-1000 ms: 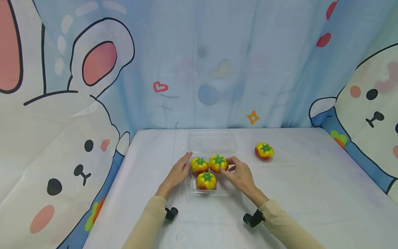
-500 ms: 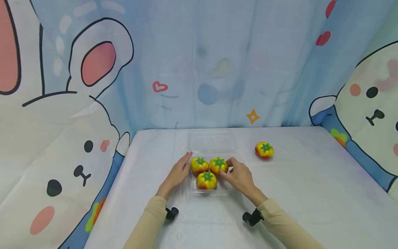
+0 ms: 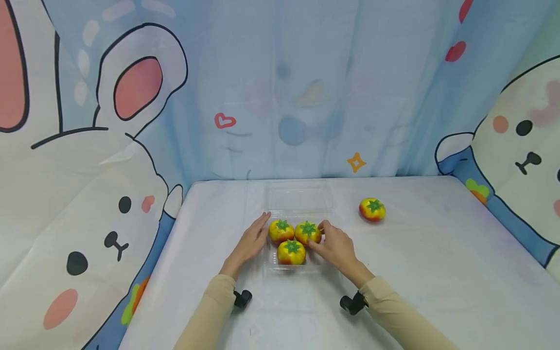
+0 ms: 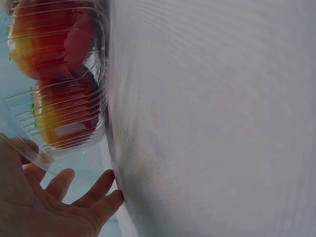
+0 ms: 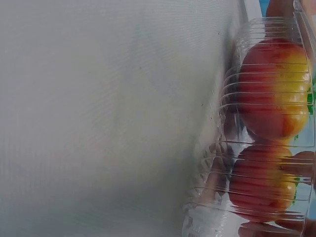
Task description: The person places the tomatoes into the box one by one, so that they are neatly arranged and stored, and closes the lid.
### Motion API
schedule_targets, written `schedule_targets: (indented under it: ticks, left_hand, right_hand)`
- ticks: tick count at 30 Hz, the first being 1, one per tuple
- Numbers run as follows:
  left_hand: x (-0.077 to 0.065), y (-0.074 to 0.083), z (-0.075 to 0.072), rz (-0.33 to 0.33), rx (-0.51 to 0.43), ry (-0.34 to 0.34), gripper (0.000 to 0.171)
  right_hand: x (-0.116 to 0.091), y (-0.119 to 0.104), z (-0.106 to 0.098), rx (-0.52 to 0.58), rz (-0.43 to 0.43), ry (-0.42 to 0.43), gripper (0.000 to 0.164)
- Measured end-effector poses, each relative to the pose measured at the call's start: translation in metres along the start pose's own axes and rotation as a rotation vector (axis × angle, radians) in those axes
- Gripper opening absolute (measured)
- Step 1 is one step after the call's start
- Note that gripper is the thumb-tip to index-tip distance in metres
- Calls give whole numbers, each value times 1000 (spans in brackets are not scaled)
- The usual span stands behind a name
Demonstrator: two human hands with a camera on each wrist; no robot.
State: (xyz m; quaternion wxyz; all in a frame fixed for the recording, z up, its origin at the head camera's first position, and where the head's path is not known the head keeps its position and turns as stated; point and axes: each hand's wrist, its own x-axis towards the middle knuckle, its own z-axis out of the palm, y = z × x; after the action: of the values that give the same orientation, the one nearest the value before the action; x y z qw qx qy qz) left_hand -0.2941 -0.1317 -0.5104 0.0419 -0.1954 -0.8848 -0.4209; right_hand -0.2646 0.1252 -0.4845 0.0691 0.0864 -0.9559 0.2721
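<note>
A clear plastic clamshell box [image 3: 271,267] stands on the table with three yellow-red toy persimmons in it, each topped by a green leaf star. My right hand [image 3: 337,247] pinches the back-right persimmon [image 3: 308,234] between thumb and fingers; through the ribbed wall in the right wrist view, fingers show on either side of that persimmon [image 5: 256,182]. Along the box's left side rests my left hand [image 3: 250,242], fingers extended. The left wrist view has those fingers [image 4: 98,190] spread beside the box wall. The back-left persimmon [image 3: 281,231] and front persimmon [image 3: 291,253] sit untouched.
Behind the box its transparent lid [image 3: 299,198] lies folded back. Another toy persimmon [image 3: 372,209] is on the white-covered table [image 3: 420,253], to the right and further back. A printed curtain [image 3: 262,87] hangs along the table's rear edge.
Almost nothing differs. The right hand keeps its hold on the back-right persimmon, with at most a tiny shift, and the left hand stays by the box.
</note>
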Motion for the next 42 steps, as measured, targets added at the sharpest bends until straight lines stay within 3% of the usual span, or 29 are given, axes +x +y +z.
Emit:
schedule_targets:
  ticks: [23,35,42]
  left_hand:
    - [1,-1,0,0,0,1,49]
    - [0,1,1,-21,6,4,48]
    - [1,-1,2,-1,-5,5,48]
  right_hand:
    - [2,-1,-17,44,-38,-6,51]
    - [16,11,-42,92,-66,215,37]
    - [31,38,-64,74,-4,252,45]
